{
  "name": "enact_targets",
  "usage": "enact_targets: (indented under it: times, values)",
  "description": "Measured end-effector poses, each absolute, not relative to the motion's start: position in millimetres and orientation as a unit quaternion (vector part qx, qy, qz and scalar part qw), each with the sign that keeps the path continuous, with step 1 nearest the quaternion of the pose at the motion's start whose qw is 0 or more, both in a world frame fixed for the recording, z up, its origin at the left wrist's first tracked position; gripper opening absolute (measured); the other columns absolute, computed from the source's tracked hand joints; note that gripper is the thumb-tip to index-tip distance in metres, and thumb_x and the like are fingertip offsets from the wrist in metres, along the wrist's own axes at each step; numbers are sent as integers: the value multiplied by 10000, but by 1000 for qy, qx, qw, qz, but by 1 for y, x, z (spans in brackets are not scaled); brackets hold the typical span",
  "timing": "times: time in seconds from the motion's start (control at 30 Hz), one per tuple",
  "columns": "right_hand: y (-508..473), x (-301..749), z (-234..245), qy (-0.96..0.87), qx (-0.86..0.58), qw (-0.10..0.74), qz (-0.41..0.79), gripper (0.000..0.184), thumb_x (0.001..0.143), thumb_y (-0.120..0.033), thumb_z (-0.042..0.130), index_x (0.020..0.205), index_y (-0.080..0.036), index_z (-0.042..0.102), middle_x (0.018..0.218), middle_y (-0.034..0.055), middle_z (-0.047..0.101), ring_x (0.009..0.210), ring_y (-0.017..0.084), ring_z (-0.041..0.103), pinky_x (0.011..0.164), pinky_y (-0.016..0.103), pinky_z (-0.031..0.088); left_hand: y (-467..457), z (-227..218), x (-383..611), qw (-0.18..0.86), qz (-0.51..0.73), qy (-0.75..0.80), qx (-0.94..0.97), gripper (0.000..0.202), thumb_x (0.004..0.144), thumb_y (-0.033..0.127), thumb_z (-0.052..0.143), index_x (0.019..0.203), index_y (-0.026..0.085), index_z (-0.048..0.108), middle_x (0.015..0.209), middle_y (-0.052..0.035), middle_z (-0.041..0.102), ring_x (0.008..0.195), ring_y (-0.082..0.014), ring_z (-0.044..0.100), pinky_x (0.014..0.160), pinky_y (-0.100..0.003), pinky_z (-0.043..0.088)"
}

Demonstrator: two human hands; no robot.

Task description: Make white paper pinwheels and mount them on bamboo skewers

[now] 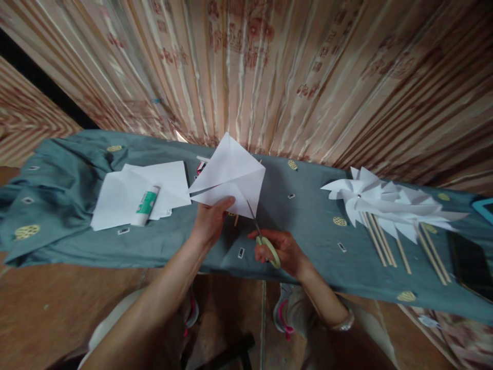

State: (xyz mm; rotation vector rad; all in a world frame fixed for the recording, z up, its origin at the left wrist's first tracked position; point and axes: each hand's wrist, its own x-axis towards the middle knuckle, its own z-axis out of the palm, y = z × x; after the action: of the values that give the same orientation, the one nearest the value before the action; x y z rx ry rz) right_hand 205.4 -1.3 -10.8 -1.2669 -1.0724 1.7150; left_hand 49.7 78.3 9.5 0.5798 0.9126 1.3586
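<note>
A white paper square is held up over the table by my left hand, thumb on top and fingers beneath. A slit runs inward from its left corner, and crease lines cross it. My right hand grips scissors with pale green handles. Their blades meet the paper at its lower right corner. Behind the paper, a small red item and bits of thin stick are partly hidden.
To the left lies a stack of white paper with a glue stick on it. Several white paper pinwheels on wooden sticks lie at right, beside a dark phone. A curtain hangs behind the cloth-covered table.
</note>
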Motion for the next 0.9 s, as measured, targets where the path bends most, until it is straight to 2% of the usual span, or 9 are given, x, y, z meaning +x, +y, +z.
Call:
enact_targets:
  times: [0.23,0.7,0.9]
  values:
    - [-1,206,-13,-418,-496,370,665,395,610,-426,792,882,-161,685,554,-39,609,464,81,524,478,222,444,78,12,50,647,598,400,250,334,515,116,784,828,173,683,695,8,682,761,-160,625,731,-280,495]
    - [-1,204,-12,-403,-505,365,671,400,589,-430,801,864,-166,681,540,-42,600,449,83,510,464,229,434,79,11,49,642,606,402,242,429,504,96,792,910,178,679,702,10,690,743,-168,645,702,-281,509]
    - [-1,203,-11,-402,-508,363,670,422,568,-439,808,865,-168,681,527,-46,594,450,83,513,461,219,438,77,12,51,650,597,395,254,446,504,115,801,928,179,678,803,-7,714,716,-158,642,666,-275,520]
